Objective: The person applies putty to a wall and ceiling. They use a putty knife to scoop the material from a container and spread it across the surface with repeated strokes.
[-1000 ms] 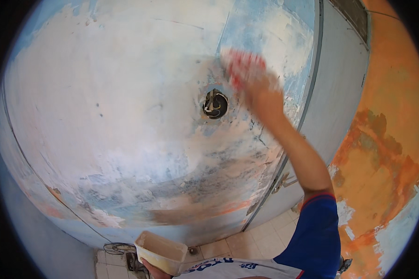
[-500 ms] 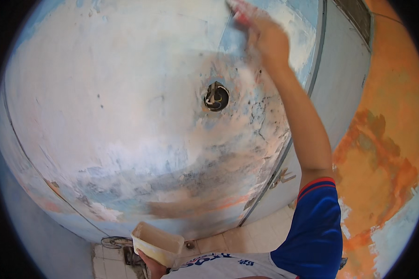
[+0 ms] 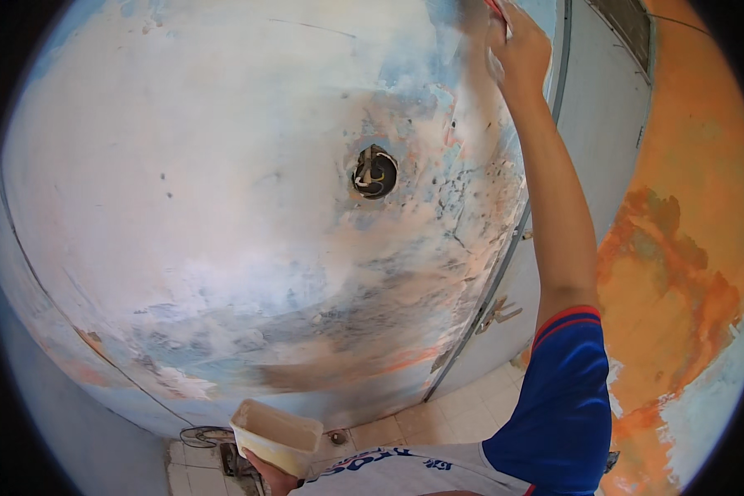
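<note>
My right hand is raised high against the patchy wall, close to the grey door frame. Its fingers are closed around a red-handled putty knife, whose blade lies out of view above the picture's edge. Down by my waist, my left hand grips a cream plastic tub by its side. The tub is tilted a little, and its inner walls look smeared with pale filler; how much it holds cannot be made out.
A round hole with loose wires opens in the wall. To the right stand a grey door with a handle and an orange wall. Coiled cable and a dark object lie on the tiled floor near the tub.
My right hand has moved right with the putty knife, toward the door frame. The left hand and the tub have stayed nearly in place.
</note>
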`<state>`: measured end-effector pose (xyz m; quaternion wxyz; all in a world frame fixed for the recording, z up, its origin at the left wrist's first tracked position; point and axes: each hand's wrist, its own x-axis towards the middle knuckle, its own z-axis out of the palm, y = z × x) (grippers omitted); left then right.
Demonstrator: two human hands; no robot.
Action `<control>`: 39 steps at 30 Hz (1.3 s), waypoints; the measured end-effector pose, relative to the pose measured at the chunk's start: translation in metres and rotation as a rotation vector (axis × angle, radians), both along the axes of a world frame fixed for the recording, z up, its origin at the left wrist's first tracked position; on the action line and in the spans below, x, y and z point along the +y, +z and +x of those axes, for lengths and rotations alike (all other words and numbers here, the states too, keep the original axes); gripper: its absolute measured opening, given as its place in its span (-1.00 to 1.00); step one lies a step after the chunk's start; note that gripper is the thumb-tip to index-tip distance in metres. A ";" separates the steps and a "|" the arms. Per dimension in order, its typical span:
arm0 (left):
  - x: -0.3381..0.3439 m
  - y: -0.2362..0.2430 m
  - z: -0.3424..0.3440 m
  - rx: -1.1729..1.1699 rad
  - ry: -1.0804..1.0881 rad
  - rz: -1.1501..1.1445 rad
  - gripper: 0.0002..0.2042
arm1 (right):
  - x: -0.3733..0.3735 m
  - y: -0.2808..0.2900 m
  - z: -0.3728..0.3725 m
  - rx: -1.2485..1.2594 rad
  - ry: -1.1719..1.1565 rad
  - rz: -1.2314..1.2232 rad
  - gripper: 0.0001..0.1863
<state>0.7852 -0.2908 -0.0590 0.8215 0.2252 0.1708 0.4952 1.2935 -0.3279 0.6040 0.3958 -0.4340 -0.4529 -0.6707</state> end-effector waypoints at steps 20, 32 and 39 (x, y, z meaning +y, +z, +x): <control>0.003 -0.007 0.014 -0.056 0.029 -0.077 -0.10 | 0.012 0.008 -0.011 -0.070 0.068 -0.054 -0.68; 0.017 0.003 0.009 -0.108 0.058 -0.072 -0.15 | -0.026 -0.163 -0.030 0.245 0.002 -0.084 -0.69; 0.012 0.071 0.036 -0.042 0.080 -0.490 -0.10 | -0.041 -0.070 0.101 0.119 -0.191 -0.016 -0.65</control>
